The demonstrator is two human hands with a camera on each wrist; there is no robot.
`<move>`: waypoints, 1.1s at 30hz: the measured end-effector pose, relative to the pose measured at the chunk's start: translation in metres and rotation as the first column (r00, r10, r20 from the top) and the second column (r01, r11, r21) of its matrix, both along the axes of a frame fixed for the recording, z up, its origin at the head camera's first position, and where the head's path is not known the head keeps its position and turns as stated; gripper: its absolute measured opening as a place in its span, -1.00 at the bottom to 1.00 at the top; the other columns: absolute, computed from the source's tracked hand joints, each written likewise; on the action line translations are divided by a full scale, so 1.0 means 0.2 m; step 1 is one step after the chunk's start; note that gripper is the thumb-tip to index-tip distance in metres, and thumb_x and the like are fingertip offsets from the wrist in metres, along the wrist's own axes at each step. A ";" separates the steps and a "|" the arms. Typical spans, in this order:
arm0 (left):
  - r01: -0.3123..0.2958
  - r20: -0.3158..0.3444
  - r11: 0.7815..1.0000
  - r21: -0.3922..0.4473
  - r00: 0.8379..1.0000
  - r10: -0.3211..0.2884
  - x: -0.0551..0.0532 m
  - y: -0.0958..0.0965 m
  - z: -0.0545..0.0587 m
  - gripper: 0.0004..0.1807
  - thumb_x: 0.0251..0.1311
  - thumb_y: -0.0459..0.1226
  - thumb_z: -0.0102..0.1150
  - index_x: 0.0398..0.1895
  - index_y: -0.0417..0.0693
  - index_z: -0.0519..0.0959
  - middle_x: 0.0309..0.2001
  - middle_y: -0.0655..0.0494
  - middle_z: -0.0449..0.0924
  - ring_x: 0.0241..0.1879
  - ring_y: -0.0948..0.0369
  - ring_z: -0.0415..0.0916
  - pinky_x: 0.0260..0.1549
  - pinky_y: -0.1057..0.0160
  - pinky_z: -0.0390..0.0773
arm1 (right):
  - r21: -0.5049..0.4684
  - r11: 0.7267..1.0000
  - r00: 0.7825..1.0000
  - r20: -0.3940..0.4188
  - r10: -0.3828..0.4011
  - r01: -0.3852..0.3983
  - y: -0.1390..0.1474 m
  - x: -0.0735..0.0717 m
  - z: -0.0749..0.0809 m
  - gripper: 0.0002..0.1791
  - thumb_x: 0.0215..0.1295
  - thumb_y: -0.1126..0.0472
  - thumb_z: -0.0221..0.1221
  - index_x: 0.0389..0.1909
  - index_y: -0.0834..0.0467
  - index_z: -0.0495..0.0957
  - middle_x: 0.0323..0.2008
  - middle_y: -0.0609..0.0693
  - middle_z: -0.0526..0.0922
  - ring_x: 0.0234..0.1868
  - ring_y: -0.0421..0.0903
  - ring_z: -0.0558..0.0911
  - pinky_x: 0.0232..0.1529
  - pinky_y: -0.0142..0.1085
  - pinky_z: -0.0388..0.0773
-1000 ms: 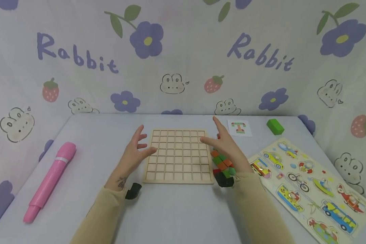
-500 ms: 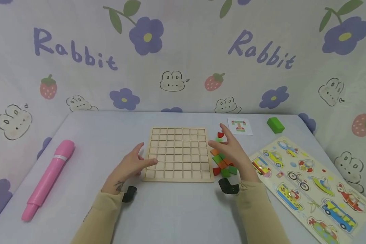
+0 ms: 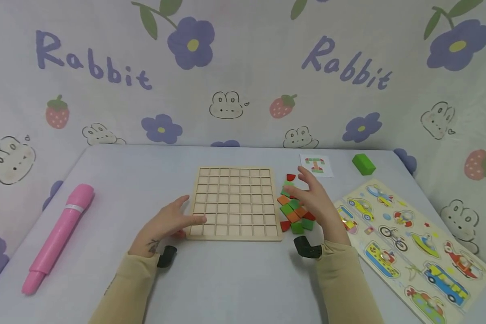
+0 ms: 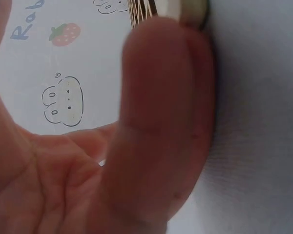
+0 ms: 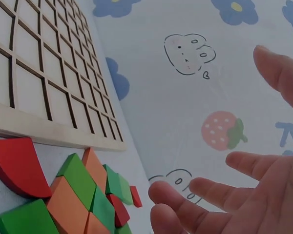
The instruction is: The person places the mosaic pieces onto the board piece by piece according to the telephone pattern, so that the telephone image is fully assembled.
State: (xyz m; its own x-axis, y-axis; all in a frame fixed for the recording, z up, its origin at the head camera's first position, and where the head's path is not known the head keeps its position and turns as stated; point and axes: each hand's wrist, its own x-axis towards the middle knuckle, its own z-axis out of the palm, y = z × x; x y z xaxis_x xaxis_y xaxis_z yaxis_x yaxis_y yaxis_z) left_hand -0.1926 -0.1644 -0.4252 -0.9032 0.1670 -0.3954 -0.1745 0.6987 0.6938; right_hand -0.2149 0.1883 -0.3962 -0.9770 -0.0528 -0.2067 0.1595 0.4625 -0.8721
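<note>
A light wooden grid board (image 3: 235,198) with square cells lies mid-table. My left hand (image 3: 164,222) is at its left side, thumb stretched over the edge and the other fingers loosely bent beside it. Whether they touch the board I cannot tell; in the left wrist view the bent fingers (image 4: 151,112) hide much of it. To the right of the board lie several orange, green and red tiles (image 3: 293,217), among them a red rounded piece (image 5: 22,165). Over these tiles hovers my right hand (image 3: 320,204), fingers spread and holding nothing.
Behind the tiles lies a white card (image 3: 328,168) printed with a T-shaped pattern of coloured pieces. A green block (image 3: 363,164) sits at the back right. A vehicle puzzle board (image 3: 409,256) takes up the right side, and a pink tube-like thing (image 3: 58,238) the left.
My left hand has come down to the board's left side. My right hand has shifted right, off the board's edge and over the tiles. The head view has tilted slightly.
</note>
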 end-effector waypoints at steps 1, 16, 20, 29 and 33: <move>0.005 0.002 1.000 -0.009 1.000 -0.005 0.00 0.00 0.00 0.16 -0.13 0.26 0.24 0.45 -0.04 -0.09 0.18 -0.19 0.34 -0.56 0.19 0.49 -0.09 0.11 0.39 | 0.004 1.000 1.000 0.004 -0.007 0.007 0.01 0.00 0.00 -0.11 0.21 -0.10 0.15 0.45 -0.12 -0.13 0.42 0.12 0.02 0.21 0.21 0.35 0.12 0.06 0.37; 0.014 0.028 0.999 -0.030 1.000 -0.013 0.02 0.03 -0.02 0.27 -0.33 0.08 0.48 0.46 -0.02 -0.06 0.02 -0.09 0.41 -0.60 0.20 0.39 -0.45 0.28 0.44 | 0.318 0.940 0.987 0.056 -0.150 0.125 0.13 0.07 0.06 -0.21 0.20 -0.08 0.14 0.36 0.18 0.13 0.10 0.26 0.38 -0.01 0.12 0.45 -0.06 -0.10 0.48; 0.017 0.019 0.999 -0.036 1.000 -0.017 0.01 0.03 -0.05 0.29 -0.39 -0.04 0.55 0.46 -0.02 -0.06 -0.05 -0.10 0.41 -0.62 0.20 0.41 -0.48 0.28 0.47 | 0.405 0.909 0.990 0.051 -0.133 0.101 0.15 0.03 0.06 -0.28 0.19 -0.04 0.14 0.30 0.22 0.22 0.13 0.28 0.39 0.04 0.16 0.43 -0.09 -0.07 0.48; 0.030 -0.009 1.000 -0.008 0.999 -0.031 0.00 0.02 -0.07 0.29 -0.43 -0.25 0.57 0.44 -0.12 -0.05 0.18 -0.19 0.32 -0.64 0.20 0.39 -0.48 0.29 0.47 | 0.508 0.860 0.988 0.150 -0.046 -0.037 0.16 -0.10 0.01 -0.42 0.10 0.16 0.21 0.19 0.15 0.38 0.23 0.23 0.34 0.09 0.16 0.35 0.08 0.06 0.34; 0.026 -0.014 1.000 -0.016 1.000 -0.027 0.00 0.03 -0.07 0.27 -0.42 -0.28 0.56 0.44 -0.08 -0.04 -0.06 -0.10 0.46 -0.66 0.21 0.38 -0.51 0.29 0.47 | 0.537 0.841 0.980 0.192 -0.044 -0.068 0.17 -0.14 -0.03 -0.46 0.06 0.20 0.26 0.13 0.13 0.45 0.17 0.20 0.40 0.03 0.13 0.37 0.08 0.04 0.33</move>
